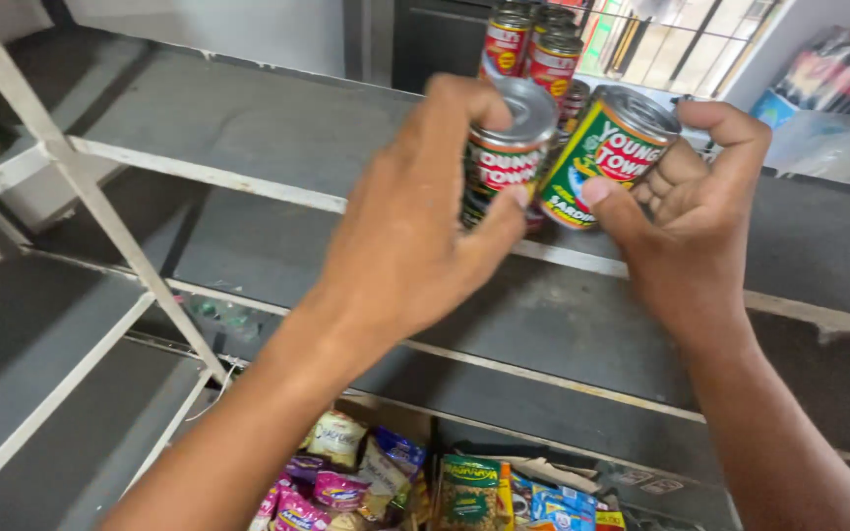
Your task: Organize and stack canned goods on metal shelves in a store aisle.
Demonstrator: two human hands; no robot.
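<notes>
I see the left hand (415,236) wrapped around a can (502,157) with a red-and-white label, fingers curled over its side and the thumb pressing near its lower edge. The right hand (691,216) grips a second can (607,157), green and yellow with a red band, tilted so its silver lid leans toward the upper right; the thumb lies on the label and the fingers close behind it. The two cans are just beside each other, touching or nearly so (I cannot tell which), held above the front edge of the upper shelf (248,128), a grey board on a white metal frame. Behind the hands, further back on that shelf, stands a stack of similar red cans (533,44). A lower shelf (563,324) runs beneath the hands. Down at the bottom, an open box (425,492) holds colourful snack packets. At the far right, a clear plastic bag (828,98) with red packages sits.
</notes>
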